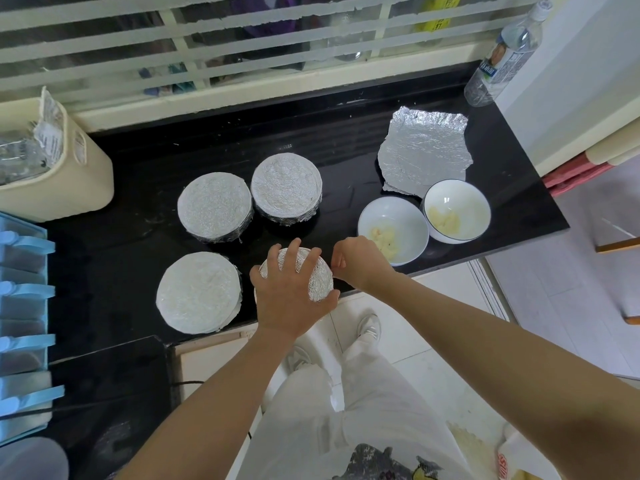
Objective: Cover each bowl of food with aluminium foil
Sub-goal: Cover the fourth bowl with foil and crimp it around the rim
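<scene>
- The foil-wrapped bowl sits at the front edge of the black counter, mostly hidden under the left hand.
- Three foil-covered bowls stand to its left; two uncovered bowls with food stand to its right.
- A loose foil sheet lies behind those two.
- The left hand's spread fingers clasp the bowl; the right hand curls at its rim, grip unclear.

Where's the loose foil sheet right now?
In the head view, the foil sheet lies flat on the right of the black counter, just behind the dark-rimmed bowl and in front of the water bottle.
</scene>
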